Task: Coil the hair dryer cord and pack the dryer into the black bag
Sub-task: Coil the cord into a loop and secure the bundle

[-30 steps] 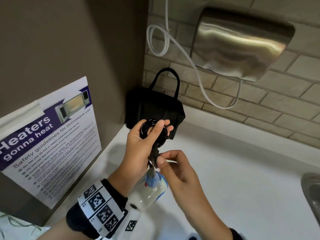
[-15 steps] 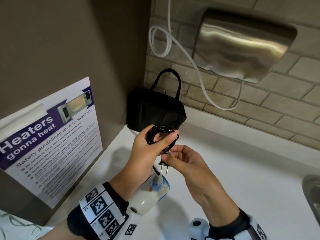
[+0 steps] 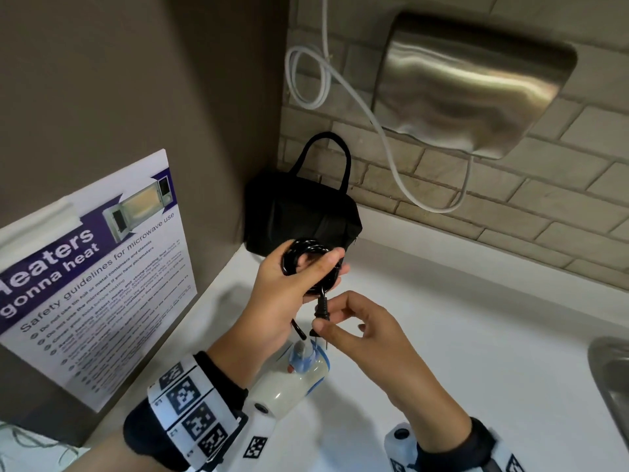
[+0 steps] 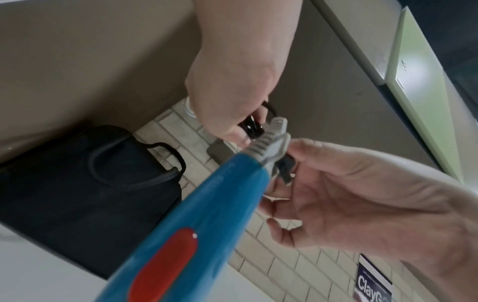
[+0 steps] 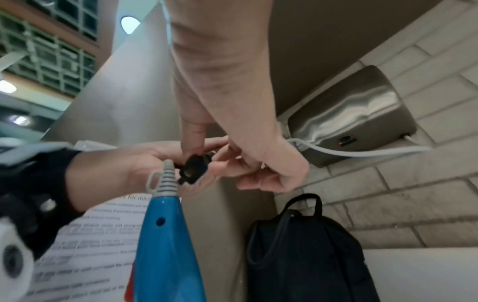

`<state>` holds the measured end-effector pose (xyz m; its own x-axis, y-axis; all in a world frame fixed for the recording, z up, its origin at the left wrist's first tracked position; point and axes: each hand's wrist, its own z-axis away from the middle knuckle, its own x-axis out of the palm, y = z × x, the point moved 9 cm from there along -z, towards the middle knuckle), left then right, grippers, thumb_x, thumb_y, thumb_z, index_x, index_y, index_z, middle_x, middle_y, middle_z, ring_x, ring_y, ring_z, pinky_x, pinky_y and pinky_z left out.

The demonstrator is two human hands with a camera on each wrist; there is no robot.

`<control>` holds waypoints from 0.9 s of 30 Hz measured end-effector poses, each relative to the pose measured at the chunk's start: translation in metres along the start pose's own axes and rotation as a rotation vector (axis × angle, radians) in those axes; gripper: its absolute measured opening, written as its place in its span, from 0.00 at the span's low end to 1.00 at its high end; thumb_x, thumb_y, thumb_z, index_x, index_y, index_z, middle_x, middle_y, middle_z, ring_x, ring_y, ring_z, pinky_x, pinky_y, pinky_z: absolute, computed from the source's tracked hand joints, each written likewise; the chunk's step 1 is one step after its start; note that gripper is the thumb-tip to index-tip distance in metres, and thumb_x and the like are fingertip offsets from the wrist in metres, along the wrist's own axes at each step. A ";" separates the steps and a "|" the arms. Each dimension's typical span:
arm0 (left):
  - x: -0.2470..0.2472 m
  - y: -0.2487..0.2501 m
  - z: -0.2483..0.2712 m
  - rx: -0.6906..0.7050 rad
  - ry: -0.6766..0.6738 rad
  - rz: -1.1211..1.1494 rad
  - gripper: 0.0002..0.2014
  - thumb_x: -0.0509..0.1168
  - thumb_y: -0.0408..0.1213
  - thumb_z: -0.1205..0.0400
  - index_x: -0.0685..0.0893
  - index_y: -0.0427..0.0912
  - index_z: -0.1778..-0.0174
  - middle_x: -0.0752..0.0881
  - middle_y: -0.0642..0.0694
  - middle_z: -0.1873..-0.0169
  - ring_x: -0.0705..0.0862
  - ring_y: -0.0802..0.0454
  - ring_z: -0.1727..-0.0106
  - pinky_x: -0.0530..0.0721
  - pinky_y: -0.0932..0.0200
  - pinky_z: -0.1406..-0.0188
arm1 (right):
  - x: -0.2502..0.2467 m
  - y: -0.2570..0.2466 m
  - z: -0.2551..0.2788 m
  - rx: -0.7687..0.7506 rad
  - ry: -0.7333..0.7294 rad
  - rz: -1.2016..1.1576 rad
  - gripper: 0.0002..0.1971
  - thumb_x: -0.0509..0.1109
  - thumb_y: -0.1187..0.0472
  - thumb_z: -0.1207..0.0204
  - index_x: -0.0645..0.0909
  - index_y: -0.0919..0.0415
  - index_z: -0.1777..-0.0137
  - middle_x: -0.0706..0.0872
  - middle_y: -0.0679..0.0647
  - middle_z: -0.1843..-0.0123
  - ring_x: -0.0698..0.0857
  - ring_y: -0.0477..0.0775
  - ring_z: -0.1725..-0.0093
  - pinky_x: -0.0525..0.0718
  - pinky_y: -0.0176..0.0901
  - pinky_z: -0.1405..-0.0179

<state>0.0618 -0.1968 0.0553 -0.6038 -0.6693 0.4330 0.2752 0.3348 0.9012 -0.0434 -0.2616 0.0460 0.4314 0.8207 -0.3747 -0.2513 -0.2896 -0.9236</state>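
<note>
My left hand grips the coiled black cord above the white counter. The cord's plug hangs just under the coil, pinched by the thumb and fingers of my right hand. Below both hands is the blue and white hair dryer, its blue handle pointing up at the plug; I cannot tell whether it rests on the counter. The black bag stands with its handles up in the corner behind the hands, against the brick wall.
A steel hand dryer hangs on the brick wall, with a white cable looping beneath it. A microwave safety poster leans at the left. A sink rim shows at the right edge of the white counter.
The last loose stretch of cord has gone into the coil. The plug now hangs under the coil, and my right hand has shifted from the cord to the plug.
</note>
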 end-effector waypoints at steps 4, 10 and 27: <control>0.006 -0.003 0.003 -0.022 -0.026 -0.086 0.17 0.75 0.43 0.30 0.87 0.37 0.50 0.91 0.39 0.50 0.90 0.44 0.46 0.85 0.39 0.41 | 0.002 0.005 -0.007 0.057 -0.013 -0.110 0.09 0.73 0.50 0.24 0.83 0.53 0.62 0.88 0.55 0.51 0.85 0.46 0.49 0.78 0.28 0.54; -0.008 0.007 -0.004 0.020 0.052 0.035 0.09 0.73 0.40 0.28 0.86 0.40 0.56 0.92 0.40 0.52 0.91 0.40 0.49 0.86 0.46 0.43 | -0.002 -0.008 0.006 -0.095 0.106 0.009 0.09 0.75 0.53 0.26 0.81 0.48 0.66 0.86 0.43 0.62 0.84 0.45 0.50 0.72 0.20 0.55; 0.006 0.012 0.009 0.118 -0.210 -0.318 0.11 0.67 0.49 0.23 0.78 0.49 0.68 0.73 0.51 0.71 0.74 0.59 0.67 0.75 0.63 0.62 | -0.021 -0.044 -0.001 -0.244 0.091 0.054 0.11 0.70 0.54 0.21 0.83 0.45 0.40 0.85 0.45 0.49 0.83 0.42 0.62 0.78 0.29 0.61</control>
<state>0.0547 -0.1901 0.0687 -0.7884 -0.6055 0.1089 -0.0301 0.2148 0.9762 -0.0399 -0.2664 0.0944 0.5018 0.7562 -0.4200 -0.0647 -0.4514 -0.8900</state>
